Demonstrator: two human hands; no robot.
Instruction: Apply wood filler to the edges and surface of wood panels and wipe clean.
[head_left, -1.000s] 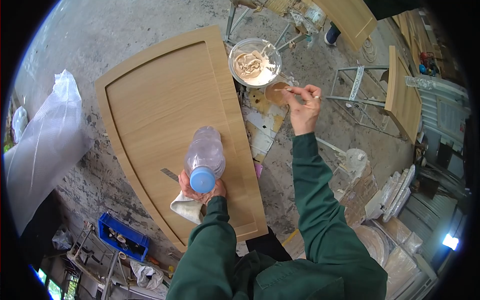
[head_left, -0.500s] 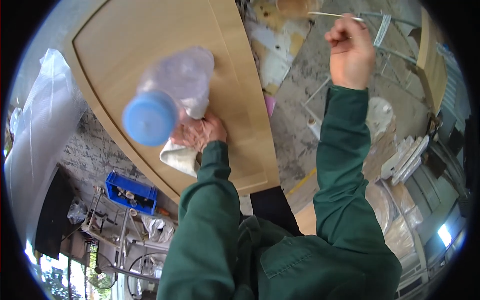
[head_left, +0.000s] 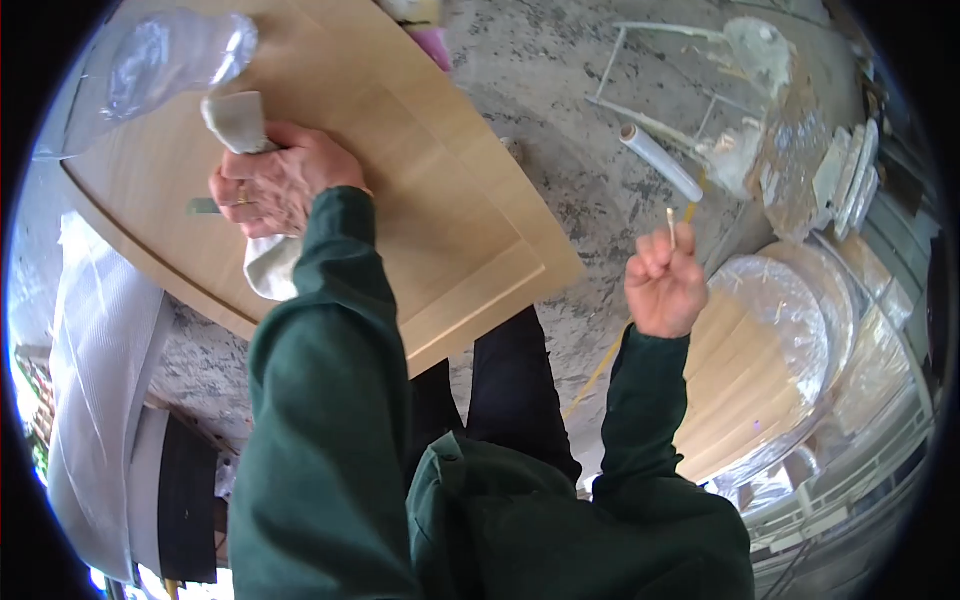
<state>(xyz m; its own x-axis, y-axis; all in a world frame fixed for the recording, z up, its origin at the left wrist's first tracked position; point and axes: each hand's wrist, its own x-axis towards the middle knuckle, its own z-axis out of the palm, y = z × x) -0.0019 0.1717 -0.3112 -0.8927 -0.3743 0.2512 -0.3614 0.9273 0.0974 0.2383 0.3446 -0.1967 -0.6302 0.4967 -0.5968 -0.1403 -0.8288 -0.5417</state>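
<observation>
A pale wooden panel door [head_left: 420,170] with a curved edge and a raised border lies in front of me. On its surface my left hand [head_left: 285,180] is closed around a folded white cloth [head_left: 268,268], which sticks out on both sides. A thin greenish strip [head_left: 203,206] pokes out beside those fingers; its kind is unclear. My right hand [head_left: 668,285] is raised off to the right of the panel, its fingers pinching a cotton swab [head_left: 671,225]. At the far left, a clear plastic bottle [head_left: 180,55] is partly cut off by the view's rim.
A white roll [head_left: 662,163] and a white metal frame [head_left: 660,110] lie on the stained concrete floor. Film-wrapped round wooden boards [head_left: 760,340] lean at the right. White foam wrap [head_left: 105,370] drapes at the left. Stacked white pieces [head_left: 845,185] stand far right.
The view has shifted. My right hand has come down and nearer with the swab. The bottle, earlier above my left hand with its blue cap showing, is now farther away at upper left.
</observation>
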